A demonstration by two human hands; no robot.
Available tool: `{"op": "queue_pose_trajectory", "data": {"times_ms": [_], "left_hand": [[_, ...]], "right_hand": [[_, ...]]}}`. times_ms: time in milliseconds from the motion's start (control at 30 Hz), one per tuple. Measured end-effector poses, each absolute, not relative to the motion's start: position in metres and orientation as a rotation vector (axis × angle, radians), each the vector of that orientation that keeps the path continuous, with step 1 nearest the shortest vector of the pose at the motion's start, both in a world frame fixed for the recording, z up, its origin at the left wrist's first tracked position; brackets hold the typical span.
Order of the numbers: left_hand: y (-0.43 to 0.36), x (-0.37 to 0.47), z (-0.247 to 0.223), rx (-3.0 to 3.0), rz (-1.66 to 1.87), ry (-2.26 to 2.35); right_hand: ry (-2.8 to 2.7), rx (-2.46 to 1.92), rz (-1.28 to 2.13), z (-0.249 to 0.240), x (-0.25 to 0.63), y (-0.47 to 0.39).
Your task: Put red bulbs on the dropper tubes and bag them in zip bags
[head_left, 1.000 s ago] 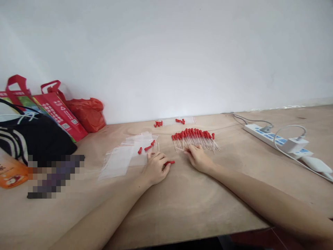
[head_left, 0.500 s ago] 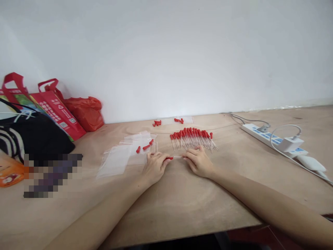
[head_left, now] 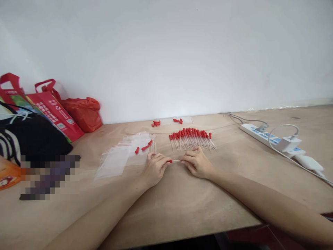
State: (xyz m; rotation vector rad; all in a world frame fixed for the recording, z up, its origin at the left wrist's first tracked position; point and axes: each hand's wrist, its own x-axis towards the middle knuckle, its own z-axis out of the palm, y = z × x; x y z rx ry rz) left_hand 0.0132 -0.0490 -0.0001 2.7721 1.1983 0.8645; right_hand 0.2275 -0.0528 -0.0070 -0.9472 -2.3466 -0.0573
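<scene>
Between the fingertips of my left hand [head_left: 156, 168] is a red rubber dropper bulb [head_left: 170, 161], mostly hidden by the fingers. A thin clear dropper tube [head_left: 176, 160] runs level from the bulb to my right hand [head_left: 196, 162], which pinches its other end. How deep the tube sits in the bulb cannot be seen. Just beyond my right hand lies a row of droppers [head_left: 191, 138] with red bulbs pointing away. Left of it, several loose red bulbs [head_left: 145, 148] and a few bare tubes [head_left: 153, 147] rest on clear zip bags [head_left: 114, 161].
More red bulbs [head_left: 156, 123] lie near the wall, beside another clear bag [head_left: 187, 120]. At right stands a white power strip [head_left: 260, 134] with a charger [head_left: 288, 143] and cables. Shopping bags [head_left: 56, 114] and a black bag [head_left: 39, 139] crowd the left side.
Both hands keep their hold on the bulb and tube and sit slightly lower in view. A little less of the red bulb shows. The whole view has shifted slightly.
</scene>
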Motion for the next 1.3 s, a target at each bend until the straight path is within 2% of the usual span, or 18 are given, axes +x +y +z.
{"op": "queue_pose_trajectory", "data": {"times_ms": [300,667,767,1033,1300], "left_hand": [[-0.051,0.015,0.004,2.788,0.837,1.053],[-0.052,0.015,0.005,2.826,0.853,1.063],[-0.055,0.017,0.008,2.848,0.877,1.054],[-0.054,0.019,0.004,2.940,0.857,0.931],[-0.052,0.013,0.013,2.863,0.841,1.120]], "right_hand": [[-2.375,-0.855,-0.106,-0.008,0.230,-0.048],[-2.389,-0.893,-0.396,-0.007,0.224,-0.053],[-2.400,-0.894,-0.330,-0.006,0.222,-0.055],[-2.494,-0.992,0.122,0.000,0.210,-0.056],[-2.482,-1.123,0.103,0.004,0.200,-0.056]]}}
